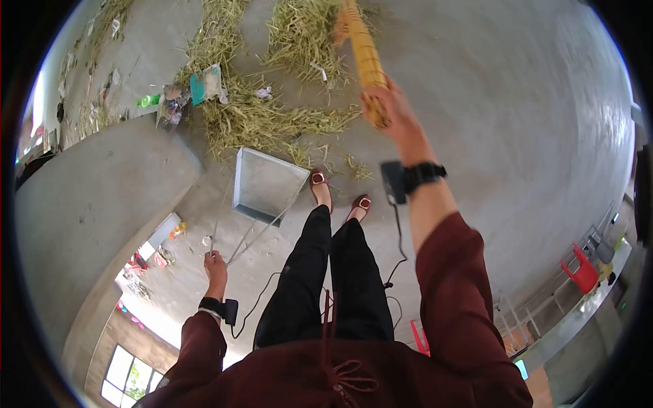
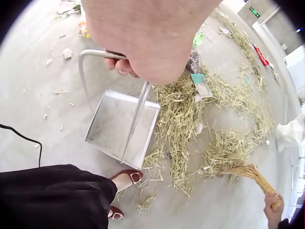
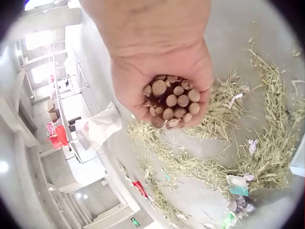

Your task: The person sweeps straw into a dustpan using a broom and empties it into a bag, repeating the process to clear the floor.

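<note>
My right hand (image 1: 394, 112) grips the handle end of a yellow straw broom (image 1: 364, 51); in the right wrist view the fingers of that hand (image 3: 164, 95) curl round its bundled stalk ends (image 3: 171, 100). The broom's far end lies by a pile of dry straw (image 1: 299, 37). My left hand (image 1: 215, 270) holds the thin metal handle (image 2: 138, 119) of a metal dustpan (image 1: 269, 185), which stands on the floor beside the straw, near the shoes. Only floor-coloured surface shows inside the pan (image 2: 121, 126).
A teal and clear wrapper (image 1: 206, 85) and a green bottle (image 1: 147, 100) lie among the straw at the upper left. A grey curved wall (image 1: 102, 183) is on the left. At the right stands a red chair (image 1: 581, 270). Cables hang from both wrist cameras.
</note>
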Demonstrator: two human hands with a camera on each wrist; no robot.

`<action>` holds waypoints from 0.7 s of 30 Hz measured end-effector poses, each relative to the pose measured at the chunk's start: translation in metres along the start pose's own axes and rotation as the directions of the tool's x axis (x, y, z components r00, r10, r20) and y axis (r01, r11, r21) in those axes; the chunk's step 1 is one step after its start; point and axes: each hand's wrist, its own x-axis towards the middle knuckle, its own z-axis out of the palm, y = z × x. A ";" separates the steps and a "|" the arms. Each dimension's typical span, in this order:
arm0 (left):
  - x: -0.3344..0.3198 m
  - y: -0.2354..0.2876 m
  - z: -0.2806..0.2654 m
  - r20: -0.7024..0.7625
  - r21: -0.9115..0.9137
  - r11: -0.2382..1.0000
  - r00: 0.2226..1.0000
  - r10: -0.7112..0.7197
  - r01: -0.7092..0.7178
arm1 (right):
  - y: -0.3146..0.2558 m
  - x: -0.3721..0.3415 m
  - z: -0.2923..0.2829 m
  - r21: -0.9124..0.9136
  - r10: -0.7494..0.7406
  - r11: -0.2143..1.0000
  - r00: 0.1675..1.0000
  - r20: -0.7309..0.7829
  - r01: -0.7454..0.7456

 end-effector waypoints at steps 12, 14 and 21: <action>-0.006 0.009 0.018 -0.048 0.125 0.981 0.987 0.154 -0.147 | 0.152 -0.196 -0.161 0.355 0.362 0.917 0.752 -0.552 -0.181; -0.015 0.022 0.017 -0.051 0.091 0.992 0.994 0.093 -0.088 | 0.171 -0.178 -0.110 0.248 0.327 0.942 0.776 -0.539 -0.225; -0.017 0.005 0.024 -0.071 0.107 0.988 0.990 0.122 -0.114 | 0.163 -0.075 0.078 0.335 0.163 0.939 0.957 -0.240 -0.076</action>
